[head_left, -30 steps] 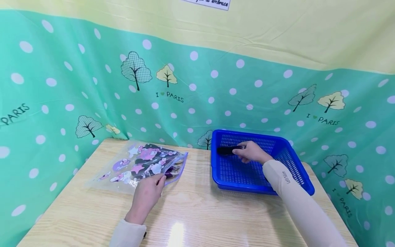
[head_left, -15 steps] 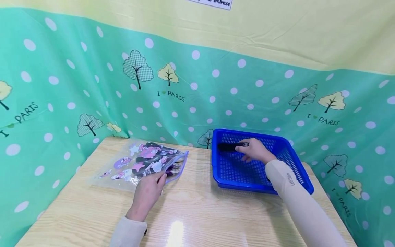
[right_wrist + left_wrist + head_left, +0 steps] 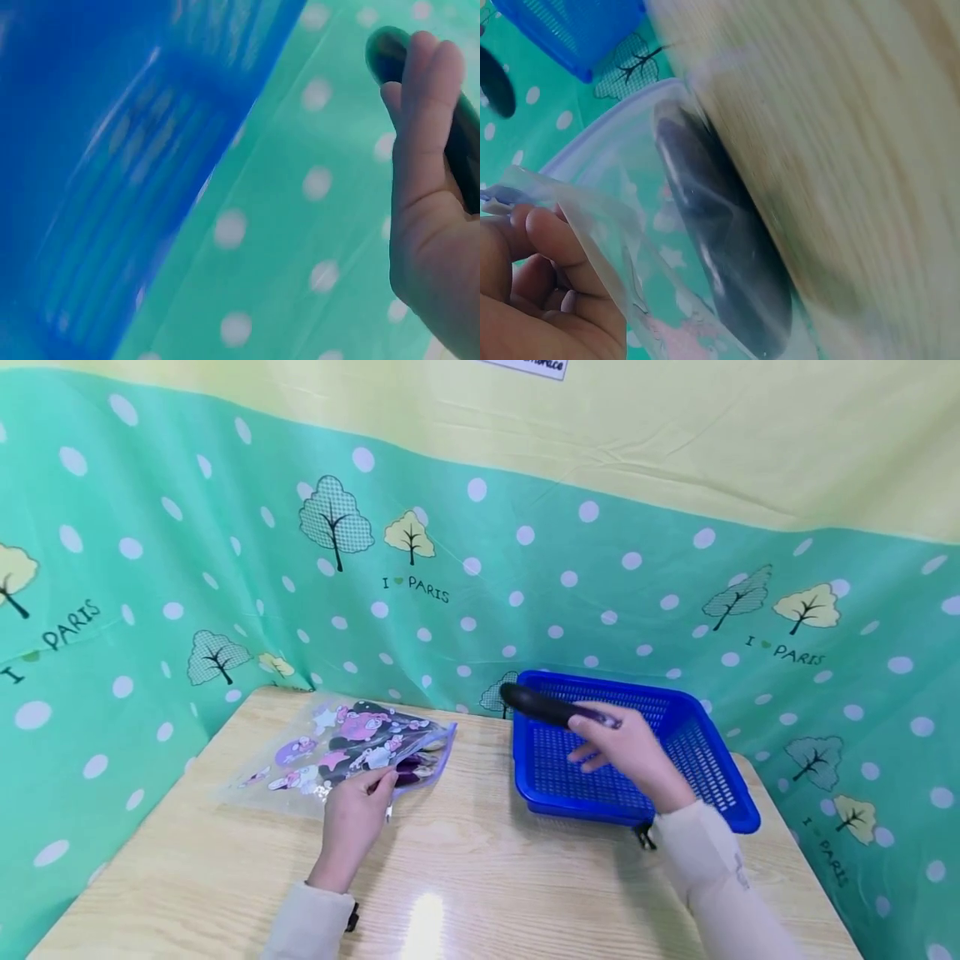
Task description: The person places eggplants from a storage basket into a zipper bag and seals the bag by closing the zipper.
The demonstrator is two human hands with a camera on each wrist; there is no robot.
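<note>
In the head view my right hand holds a long dark purple eggplant by its stem end, raised over the blue plastic basket. The eggplant's rounded tip reaches past the basket's left back corner. Thumb and fingers of my left hand pinch the open edge of a clear zip bag printed with pink and white cartoon figures. Inside the bag lie several eggplants, their stem ends toward its mouth. One bagged eggplant shows through the plastic in the left wrist view.
Bag and basket rest on a light wood-grain table, with a strip of tabletop between them. Close behind hangs a green and yellow curtain with white dots and trees. The basket's slotted wall fills the left of the right wrist view.
My right hand has lifted the eggplant from low inside the basket to above its rim. My left hand stays at the bag's mouth, which shows more of the eggplants' ends.
</note>
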